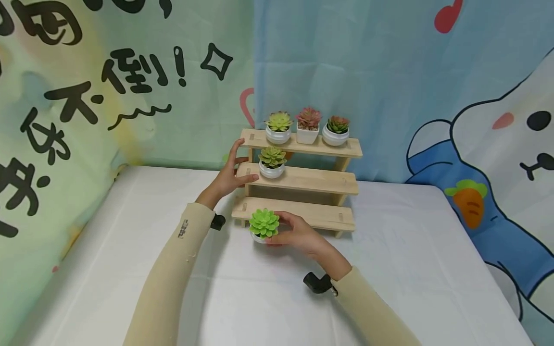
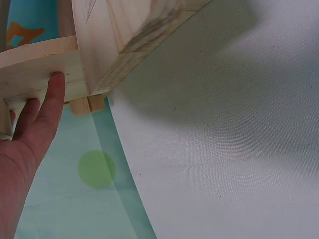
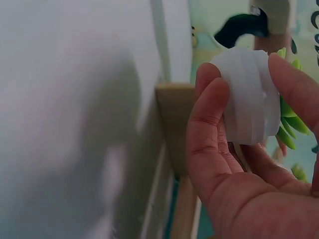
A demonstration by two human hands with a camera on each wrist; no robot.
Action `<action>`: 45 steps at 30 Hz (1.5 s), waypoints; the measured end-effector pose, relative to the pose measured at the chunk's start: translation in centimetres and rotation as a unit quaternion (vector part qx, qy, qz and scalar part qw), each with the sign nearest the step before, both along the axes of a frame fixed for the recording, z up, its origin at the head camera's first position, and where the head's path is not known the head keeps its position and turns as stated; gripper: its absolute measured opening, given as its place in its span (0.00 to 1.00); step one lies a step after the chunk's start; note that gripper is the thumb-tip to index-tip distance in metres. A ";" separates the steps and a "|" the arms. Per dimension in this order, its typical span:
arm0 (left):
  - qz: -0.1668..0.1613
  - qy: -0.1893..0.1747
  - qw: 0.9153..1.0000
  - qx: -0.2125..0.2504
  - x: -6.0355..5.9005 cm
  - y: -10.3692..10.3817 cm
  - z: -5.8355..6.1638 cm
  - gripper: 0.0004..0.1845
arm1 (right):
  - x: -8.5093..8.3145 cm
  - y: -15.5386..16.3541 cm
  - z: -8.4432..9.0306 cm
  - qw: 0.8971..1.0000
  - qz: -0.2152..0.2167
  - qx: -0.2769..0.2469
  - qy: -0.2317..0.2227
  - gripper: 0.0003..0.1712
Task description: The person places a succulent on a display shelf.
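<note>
Three-tier wooden stand [image 1: 303, 180] on a white-covered bench [image 1: 389, 288], taken as landmark. Right hand [image 1: 303, 236], just in front of the stand's lowest step, has its grip curled around the white pot of a bright green succulent [image 1: 264, 224], fingers [image 3: 212, 124] wrapped on the pot wall; the pot appears to sit at or just above the bench. Left hand [image 1: 229, 175] rests with straight fingers against the stand's left end, thumb on the middle step, holding nothing. Four potted succulents [image 1: 308, 126] occupy the upper steps. Judged advice: keep the pot upright, brace the stand firmly, clear the step edge.
</note>
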State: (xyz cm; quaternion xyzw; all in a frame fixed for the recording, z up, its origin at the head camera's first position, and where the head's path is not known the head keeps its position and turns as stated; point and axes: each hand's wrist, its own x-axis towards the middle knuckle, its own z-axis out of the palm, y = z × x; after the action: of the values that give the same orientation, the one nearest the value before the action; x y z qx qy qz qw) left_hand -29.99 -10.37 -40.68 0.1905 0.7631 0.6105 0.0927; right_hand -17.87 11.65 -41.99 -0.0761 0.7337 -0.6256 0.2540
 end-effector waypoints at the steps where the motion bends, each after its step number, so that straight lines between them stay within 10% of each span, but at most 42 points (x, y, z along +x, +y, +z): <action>1: -0.001 0.002 1.000 0.000 0.1 0.0 0.1 0.52 | 0.0 0.3 0.2 1.000 -0.003 -0.006 -0.002 0.42; 21: 0.012 -0.020 1.000 -0.006 -0.2 0.2 0.4 0.53 | -1.7 5.5 3.4 0.993 -0.106 -0.035 0.028 0.41; 45: 0.011 -0.022 1.000 -0.010 0.0 0.3 0.2 0.53 | -2.1 7.7 1.1 0.985 -0.144 -0.091 -0.031 0.38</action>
State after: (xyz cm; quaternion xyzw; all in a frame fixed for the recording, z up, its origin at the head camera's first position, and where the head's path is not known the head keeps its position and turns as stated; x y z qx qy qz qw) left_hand -29.96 -10.10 -40.46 0.1674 0.7692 0.6077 0.1048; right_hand -19.96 19.39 -40.90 0.0271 0.6687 -0.7218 0.1764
